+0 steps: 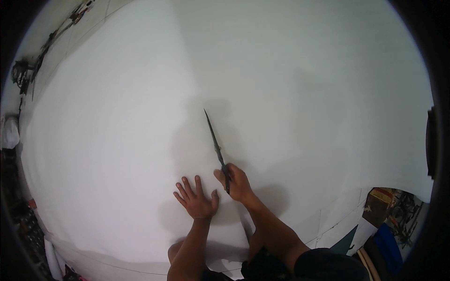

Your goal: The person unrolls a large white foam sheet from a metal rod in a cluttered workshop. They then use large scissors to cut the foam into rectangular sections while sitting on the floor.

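Observation:
A large white sheet (117, 117), of cloth or paper, spreads over most of the view. My left hand (197, 204) lies flat on it with fingers spread, holding nothing. Just to its right, my right hand (238, 182) is wrapped round the handles of long dark scissors (215, 143). Their blades look closed together and point away from me, tip slightly to the left. Between my forearms, a dark narrow line or gap runs in the sheet from near my right wrist toward me; I cannot tell if it is a cut edge or a fold.
Pale floor tiles (328, 229) show beyond the sheet's edge at lower right, next to a worn box (378, 206) and dark and blue rolled items (386, 241). Along the left edge are a white plastic bag (10, 132), dark clutter and a white roll (52, 260).

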### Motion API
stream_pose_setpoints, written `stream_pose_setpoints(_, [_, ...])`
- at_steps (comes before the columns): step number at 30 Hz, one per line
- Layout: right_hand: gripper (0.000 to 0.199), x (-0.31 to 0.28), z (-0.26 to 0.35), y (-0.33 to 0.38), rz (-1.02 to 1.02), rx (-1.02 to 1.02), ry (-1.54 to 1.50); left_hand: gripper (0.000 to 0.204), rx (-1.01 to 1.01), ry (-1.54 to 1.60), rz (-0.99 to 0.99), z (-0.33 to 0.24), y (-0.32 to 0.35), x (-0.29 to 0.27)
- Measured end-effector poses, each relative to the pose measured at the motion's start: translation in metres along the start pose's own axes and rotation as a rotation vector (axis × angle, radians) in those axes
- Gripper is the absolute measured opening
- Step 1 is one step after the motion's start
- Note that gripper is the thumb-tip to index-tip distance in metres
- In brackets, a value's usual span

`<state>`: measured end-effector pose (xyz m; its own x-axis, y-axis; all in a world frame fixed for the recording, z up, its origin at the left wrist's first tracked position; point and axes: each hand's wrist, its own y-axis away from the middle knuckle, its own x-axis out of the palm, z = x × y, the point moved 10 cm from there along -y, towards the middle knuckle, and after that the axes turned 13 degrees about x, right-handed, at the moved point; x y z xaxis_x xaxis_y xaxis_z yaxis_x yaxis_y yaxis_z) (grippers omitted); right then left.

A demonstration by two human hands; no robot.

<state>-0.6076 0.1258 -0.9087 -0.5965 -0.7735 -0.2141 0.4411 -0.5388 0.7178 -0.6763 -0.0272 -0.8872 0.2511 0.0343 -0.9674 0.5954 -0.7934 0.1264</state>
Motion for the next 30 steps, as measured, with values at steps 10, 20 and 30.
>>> stream_pose_setpoints(10, [0.064, -0.021, 0.111, -0.096, -0.105, 0.019, 0.153, 0.074, -0.003, 0.027, 0.026, -0.005, -0.017, -0.011])
stream_pose_setpoints(20, [0.052, -0.012, 0.113, -0.095, -0.056, -0.018, 0.083, 0.062, -0.069, -0.149, -0.265, 0.08, -0.309, -0.08])
stream_pose_setpoints(30, [0.055, -0.015, 0.189, -0.16, -0.116, 0.02, 0.118, 0.065, -0.079, -0.089, -0.169, 0.086, -0.318, -0.068])
